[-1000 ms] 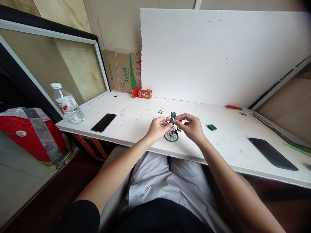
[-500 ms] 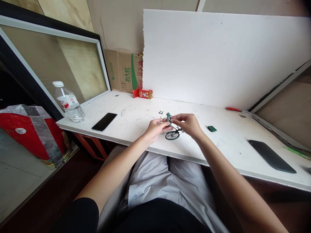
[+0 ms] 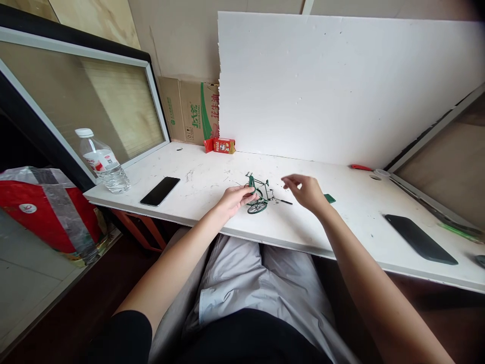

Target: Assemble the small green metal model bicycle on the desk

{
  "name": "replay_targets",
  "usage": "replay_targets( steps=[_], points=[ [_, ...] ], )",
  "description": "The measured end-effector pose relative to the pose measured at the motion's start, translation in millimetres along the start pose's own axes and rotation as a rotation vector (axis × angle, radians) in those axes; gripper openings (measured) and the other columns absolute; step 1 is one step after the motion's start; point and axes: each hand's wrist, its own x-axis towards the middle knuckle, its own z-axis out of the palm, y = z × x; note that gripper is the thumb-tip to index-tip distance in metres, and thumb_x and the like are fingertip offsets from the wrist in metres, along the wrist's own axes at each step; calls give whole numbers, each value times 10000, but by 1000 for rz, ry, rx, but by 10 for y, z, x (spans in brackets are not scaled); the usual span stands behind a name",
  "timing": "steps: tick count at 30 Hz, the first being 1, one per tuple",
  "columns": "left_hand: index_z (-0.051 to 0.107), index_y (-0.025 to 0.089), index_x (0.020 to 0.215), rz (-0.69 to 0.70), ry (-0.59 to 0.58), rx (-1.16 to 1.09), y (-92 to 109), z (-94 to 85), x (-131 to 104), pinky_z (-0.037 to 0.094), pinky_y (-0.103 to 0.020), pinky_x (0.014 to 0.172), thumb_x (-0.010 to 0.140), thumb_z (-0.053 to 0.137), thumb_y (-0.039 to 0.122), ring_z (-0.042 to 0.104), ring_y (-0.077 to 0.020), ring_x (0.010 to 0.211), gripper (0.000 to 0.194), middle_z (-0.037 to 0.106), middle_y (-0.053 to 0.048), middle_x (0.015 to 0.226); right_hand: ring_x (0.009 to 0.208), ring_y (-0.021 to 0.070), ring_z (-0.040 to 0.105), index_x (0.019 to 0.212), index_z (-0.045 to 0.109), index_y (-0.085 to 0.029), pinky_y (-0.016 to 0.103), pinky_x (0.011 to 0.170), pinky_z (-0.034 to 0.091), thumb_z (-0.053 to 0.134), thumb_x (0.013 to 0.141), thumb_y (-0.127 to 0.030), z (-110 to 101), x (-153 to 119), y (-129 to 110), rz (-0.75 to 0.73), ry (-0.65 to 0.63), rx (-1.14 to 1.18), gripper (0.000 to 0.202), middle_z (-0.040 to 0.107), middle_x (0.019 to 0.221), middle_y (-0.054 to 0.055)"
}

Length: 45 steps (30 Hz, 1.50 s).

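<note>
Head view. Principal change: half a second ago both of my hands were on the model bicycle (image 3: 261, 191); my right hand (image 3: 286, 183) has since come off it and stands apart, to the right. The bicycle has also turned, so that its green frame now shows more side-on, with the saddle (image 3: 267, 182) toward the right. In my judgement the two-handed handling is interrupted, and the hold rests on one side only, so the bicycle could swing or slip if that grip loosens.

Position of the bicycle: at the middle of the desk (image 3: 212, 174), toward the near edge, a spoked wheel (image 3: 257, 208) on its near side. Whether the wheel bears on the surface I cannot tell.

Pose: my left hand (image 3: 238, 198) comes in from the near left and is clamped on the left end of the bicycle, thumb uppermost. My right hand is raised over the desk, wrist bent, fingers curled toward the thumb. Whether those tips meet, or pinch some small part, I cannot establish. A green piece (image 3: 330, 198) lies just beyond my right wrist, partly covered by it.
</note>
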Motion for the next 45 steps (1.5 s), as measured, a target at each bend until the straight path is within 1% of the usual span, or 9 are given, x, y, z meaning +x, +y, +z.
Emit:
replay_targets(
  steps=[4, 9, 13, 18, 21, 24, 29, 35, 45],
  points=[
    [725, 46, 810, -7, -14, 7, -3, -13, 13, 610, -320, 963, 892, 715, 15, 754, -157, 764, 88, 753, -106, 783, 885, 260, 716, 994, 820, -191, 357, 742, 512, 636, 980, -342, 23, -181, 406, 74, -264, -345, 239, 796, 1075, 120],
    [723, 52, 789, -25, -15, 25, -62, 6, 8, 600, -342, 995, 898, 700, 13, 758, -165, 773, 118, 745, -104, 779, 1069, 322, 691, 1000, 763, -165, 376, 783, 525, 557, 1014, -265, 100, -297, 499, 25, -235, -436, 230, 778, 1062, 155],
    [718, 60, 784, -43, -9, 54, -104, 27, -9, 595, -352, 1008, 886, 730, 29, 763, -171, 775, 108, 736, -89, 763, 875, 260, 723, 1026, 743, -166, 373, 766, 561, 615, 969, -241, 72, -271, 445, 111, -77, -205, 159, 791, 983, 127],
    [702, 68, 758, -10, -20, 65, -169, 68, -29, 587, -377, 1023, 855, 780, 45, 757, -170, 770, 126, 721, -78, 740, 727, 200, 705, 1005, 762, -186, 338, 589, 592, 736, 933, -472, 39, -247, 237, 115, 234, 292, 296, 788, 1030, 108],
    [705, 72, 768, 9, -19, 55, -223, 112, -48, 581, -382, 1020, 841, 797, 56, 757, -163, 760, 119, 714, -62, 753, 840, 215, 744, 1007, 714, -195, 310, 561, 621, 750, 937, -523, 109, -278, 1, 16, 283, 508, 338, 779, 1068, 113],
    [713, 81, 805, 29, -27, 51, -277, 169, -78, 581, -388, 992, 816, 831, 82, 746, -151, 740, 119, 715, -49, 782, 1051, 255, 771, 1048, 619, -220, 351, 665, 692, 703, 986, -533, 227, -353, -220, -48, 209, 657, 330, 789, 1117, 117],
    [716, 85, 840, 52, -44, 44, -317, 238, -133, 581, -357, 948, 775, 867, 118, 731, -137, 741, 167, 717, -37, 808, 1104, 246, 779, 1113, 588, -243, 442, 850, 716, 630, 1028, -564, 341, -465, -329, -85, 105, 626, 334, 797, 1188, 107],
    [710, 89, 832, 61, -24, 37, -288, 264, -177, 589, -348, 927, 799, 839, 93, 738, -139, 722, 133, 705, -29, 793, 996, 238, 807, 1178, 669, -241, 435, 844, 727, 561, 1063, -568, 331, -492, -259, -117, 126, 485, 362, 792, 1130, 86],
    [679, 96, 816, 56, -1, 104, -292, 280, -192, 577, -305, 822, 834, 798, 64, 736, -137, 661, 125, 663, -7, 766, 923, 227, 819, 1091, 656, -219, 392, 775, 729, 513, 1082, -573, 324, -523, -283, -103, 142, 458, 382, 779, 1005, 76]
  ],
)
